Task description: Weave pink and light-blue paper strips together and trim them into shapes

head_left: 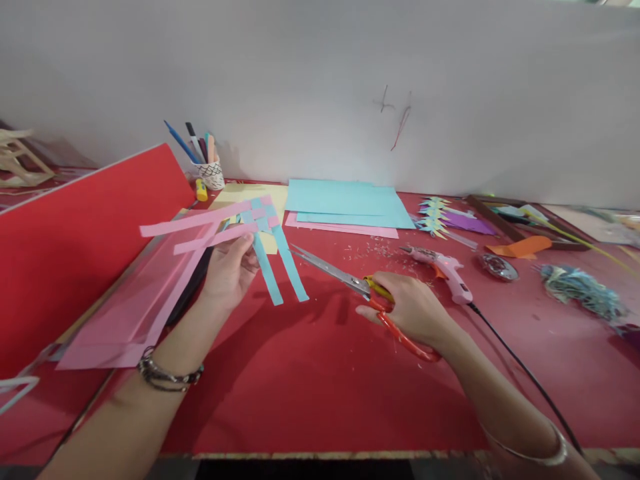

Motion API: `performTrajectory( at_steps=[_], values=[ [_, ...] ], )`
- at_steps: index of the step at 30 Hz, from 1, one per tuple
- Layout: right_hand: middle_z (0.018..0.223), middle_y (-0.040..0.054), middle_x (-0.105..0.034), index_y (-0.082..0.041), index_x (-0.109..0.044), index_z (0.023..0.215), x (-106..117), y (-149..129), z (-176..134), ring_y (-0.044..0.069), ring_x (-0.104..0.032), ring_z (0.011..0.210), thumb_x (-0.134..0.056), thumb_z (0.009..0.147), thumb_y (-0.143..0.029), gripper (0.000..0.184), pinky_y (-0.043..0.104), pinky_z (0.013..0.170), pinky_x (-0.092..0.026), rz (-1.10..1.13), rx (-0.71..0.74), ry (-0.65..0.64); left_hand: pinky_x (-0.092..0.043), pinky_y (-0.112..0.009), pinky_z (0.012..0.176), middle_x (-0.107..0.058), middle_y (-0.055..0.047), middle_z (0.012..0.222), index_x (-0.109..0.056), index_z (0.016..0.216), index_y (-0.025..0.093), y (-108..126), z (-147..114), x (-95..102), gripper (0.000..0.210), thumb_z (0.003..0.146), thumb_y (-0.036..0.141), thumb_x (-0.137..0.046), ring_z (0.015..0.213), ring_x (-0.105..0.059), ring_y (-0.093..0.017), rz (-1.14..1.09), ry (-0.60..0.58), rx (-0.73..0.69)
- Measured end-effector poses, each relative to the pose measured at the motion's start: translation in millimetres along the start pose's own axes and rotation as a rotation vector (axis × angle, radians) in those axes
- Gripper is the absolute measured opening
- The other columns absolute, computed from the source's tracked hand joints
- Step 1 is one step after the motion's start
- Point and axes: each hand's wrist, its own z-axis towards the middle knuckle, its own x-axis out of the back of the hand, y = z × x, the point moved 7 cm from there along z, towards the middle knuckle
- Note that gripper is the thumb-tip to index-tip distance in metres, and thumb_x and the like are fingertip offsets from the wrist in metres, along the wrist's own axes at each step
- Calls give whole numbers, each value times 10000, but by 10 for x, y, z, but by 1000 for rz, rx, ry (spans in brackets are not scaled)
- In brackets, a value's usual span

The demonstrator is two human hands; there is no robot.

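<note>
Left of centre, my left hand [231, 267] pinches a weave of paper strips [259, 215] between thumb and fingers, above the table. Two pink strips [197, 219] stick out to the left, and two blue strips [291, 267] hang down toward me. My right hand [413, 303] grips scissors [350, 283] with orange and yellow handles. Their blades point left and look nearly closed, with the tips close to the right-hand blue strip. Whether the tips touch that strip I cannot tell.
Blue sheets [345, 200] lie at the back over pink paper. A pink glue gun [453, 277] with a black cord rests right of my right hand. Pink sheets [120, 307], a red board [100, 233] and a pen cup [210, 175] stand left. Paper scraps [377, 253] litter the red table.
</note>
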Motion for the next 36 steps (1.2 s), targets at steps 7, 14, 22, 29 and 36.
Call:
performTrajectory(
  at_steps=[7, 14, 22, 29, 36],
  values=[
    [518, -44, -364, -199, -277, 566, -24, -38, -8, 77, -245, 460, -463, 698, -561, 427, 227, 470, -151, 93, 37, -36, -370, -138, 348, -432, 80, 369, -529, 482, 193, -57, -20, -48, 195, 536, 194, -716, 337, -361, -25, 51, -138, -1],
    [503, -54, -318, -196, -267, 550, -35, -27, -17, 75, -216, 477, -469, 683, -580, 454, 229, 475, -150, 120, 41, -69, -384, -141, 360, -493, 83, 401, -525, 523, 195, -72, -28, -50, 161, 551, 177, -683, 316, -366, -16, 83, -171, -17],
    [507, -56, -315, -194, -271, 554, -44, -29, -13, 72, -213, 480, -471, 684, -566, 442, 229, 478, -152, 109, 50, -60, -358, -140, 350, -486, 81, 413, -535, 555, 193, -101, -14, -50, 126, 593, 160, -651, 340, -399, -24, 100, -189, 9],
    [507, -60, -299, -194, -250, 552, -27, -25, -13, 71, -206, 483, -483, 677, -547, 440, 226, 472, -155, 126, 47, -46, -362, -123, 357, -523, 71, 449, -561, 583, 189, -93, -4, -53, 104, 602, 95, -603, 369, -437, -26, 74, -151, 13],
    [490, -62, -287, -193, -237, 543, -21, 18, -16, 69, -221, 471, -494, 685, -523, 442, 224, 467, -162, 131, 25, -31, -336, -129, 342, -510, 76, 414, -553, 531, 176, -98, 17, 25, 102, 547, 116, -633, 348, -424, -28, 104, -47, 29]
  ],
)
